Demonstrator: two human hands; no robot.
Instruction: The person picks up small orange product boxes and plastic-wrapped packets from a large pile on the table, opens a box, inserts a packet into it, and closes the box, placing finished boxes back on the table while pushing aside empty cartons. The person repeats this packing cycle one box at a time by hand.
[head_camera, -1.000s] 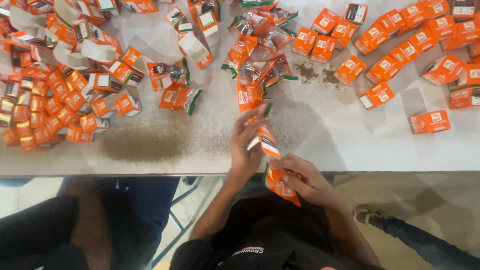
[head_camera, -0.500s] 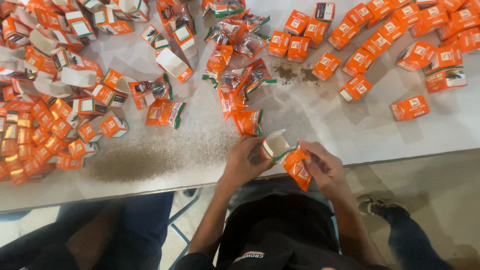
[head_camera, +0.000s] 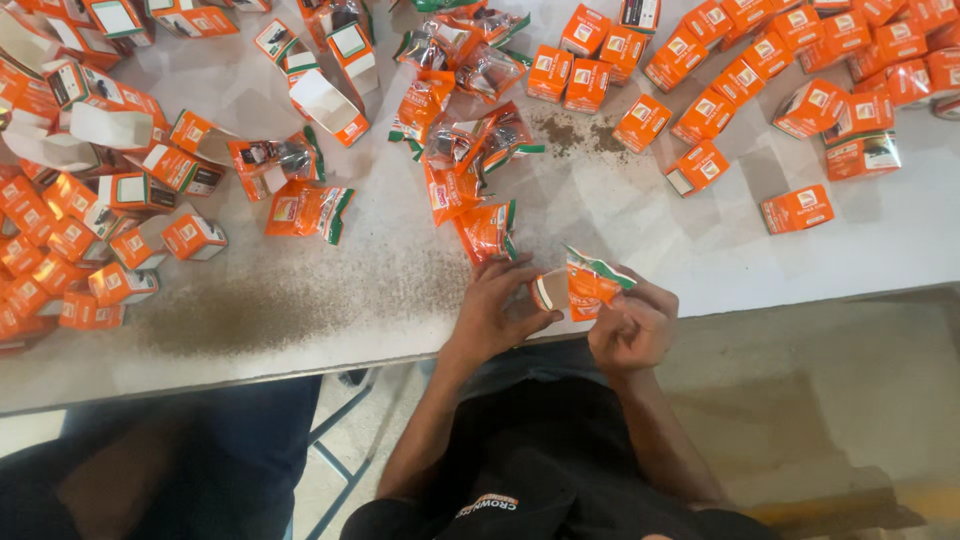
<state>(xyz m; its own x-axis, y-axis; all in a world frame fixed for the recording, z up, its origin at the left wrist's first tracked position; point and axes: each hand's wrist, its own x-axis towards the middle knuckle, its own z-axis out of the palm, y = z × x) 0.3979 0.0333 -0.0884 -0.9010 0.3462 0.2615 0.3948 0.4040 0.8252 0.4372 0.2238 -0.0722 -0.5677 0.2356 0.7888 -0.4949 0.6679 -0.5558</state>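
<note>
- The left hand (head_camera: 500, 305) grips a small orange cardboard box (head_camera: 551, 290) by its end, fingers curled around it, at the near edge of the pale grey surface (head_camera: 700, 255).
- The right hand (head_camera: 630, 325) is closed on an orange plastic sachet with a green-and-white edge (head_camera: 592, 280), pinching it just beside the box's open end; sachet and box touch.
- Both things sit between the two hands, above the surface's front rim.
- Just beyond the left hand's fingers lies a loose pile of similar orange sachets (head_camera: 465, 150).
- Closed orange boxes in rows (head_camera: 800, 60) fill the far right of the surface; a heap of open and flattened orange boxes (head_camera: 90, 200) crowds the left.
- Dark brown powder (head_camera: 230, 310) is smeared on the surface left of the hands.
</note>
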